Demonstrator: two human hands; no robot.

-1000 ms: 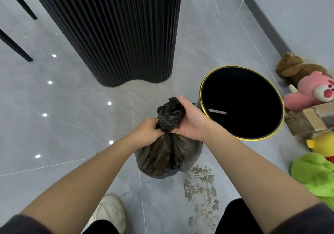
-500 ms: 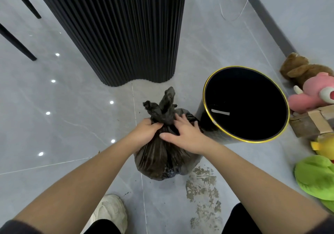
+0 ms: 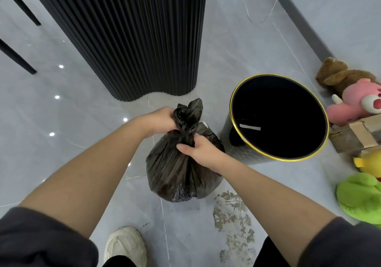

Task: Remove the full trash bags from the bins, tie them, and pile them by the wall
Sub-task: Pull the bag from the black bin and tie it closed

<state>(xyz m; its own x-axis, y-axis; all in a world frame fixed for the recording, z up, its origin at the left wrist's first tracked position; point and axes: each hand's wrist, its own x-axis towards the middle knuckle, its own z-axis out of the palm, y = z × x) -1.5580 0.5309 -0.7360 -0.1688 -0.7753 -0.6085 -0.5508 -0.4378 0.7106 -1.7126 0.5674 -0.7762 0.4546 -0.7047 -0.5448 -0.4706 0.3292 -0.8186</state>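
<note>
beside bin | bag neck gripped | left fingers above, right fingers below

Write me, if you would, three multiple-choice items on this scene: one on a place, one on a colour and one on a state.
1. Where is the trash bag relative to the bin?
A inside it; B on the floor beside it; C on a table above it.
2. What colour is the bin's rim?
A red; B white; C gold.
3. What is the state of the bag's top?
A gathered and gripped by both hands; B spread wide open; C untouched.

Key: 1 B, the bag stands on the floor next to the bin. 2 C, a gold band rings the opening. 3 A, the left hand and the right hand each grip the twisted neck.
</note>
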